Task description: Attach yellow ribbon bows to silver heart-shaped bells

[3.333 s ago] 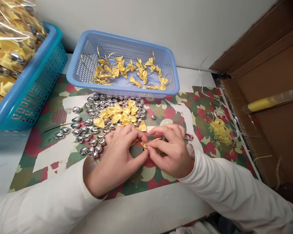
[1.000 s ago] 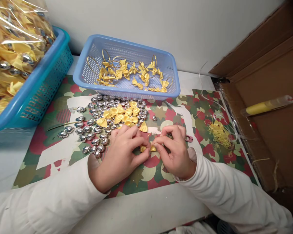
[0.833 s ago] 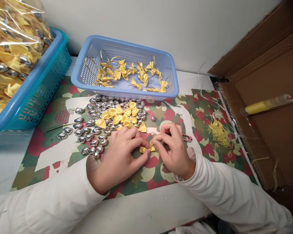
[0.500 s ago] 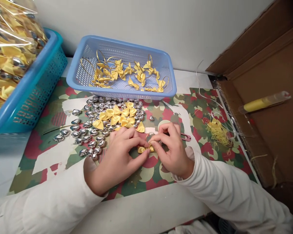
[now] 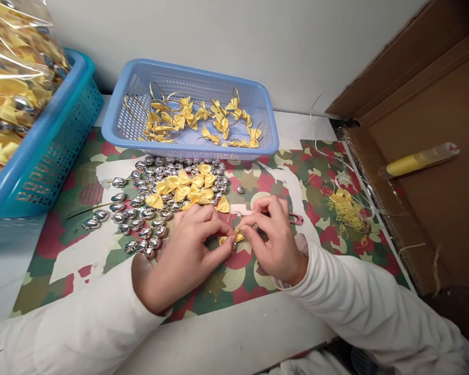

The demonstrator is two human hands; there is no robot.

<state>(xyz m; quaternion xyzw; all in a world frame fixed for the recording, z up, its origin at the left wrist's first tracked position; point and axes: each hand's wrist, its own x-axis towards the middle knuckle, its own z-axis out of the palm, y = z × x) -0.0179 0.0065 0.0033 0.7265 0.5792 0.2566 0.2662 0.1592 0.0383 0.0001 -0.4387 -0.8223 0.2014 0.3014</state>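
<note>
Left hand [image 5: 189, 252]: thumb and forefinger nearly closed, pinching a yellow satin bow [image 5: 239, 237] low over the camouflage-patterned sheet [image 5: 234, 279]; right hand [image 5: 275, 242] pinches the same bow from the other side, remaining fingers curled. A thin gold wire loop [image 5: 234, 211] rises just behind the fingertips. Loose silver beads [image 5: 119, 207] and a heap of yellow bows [image 5: 182, 191] lie beyond the left hand, before the blue perforated basket [image 5: 187, 149].

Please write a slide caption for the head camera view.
Left hand and right hand hold a yellow ribbon bow beside silvery beads, near a perforated blue basket.
</note>
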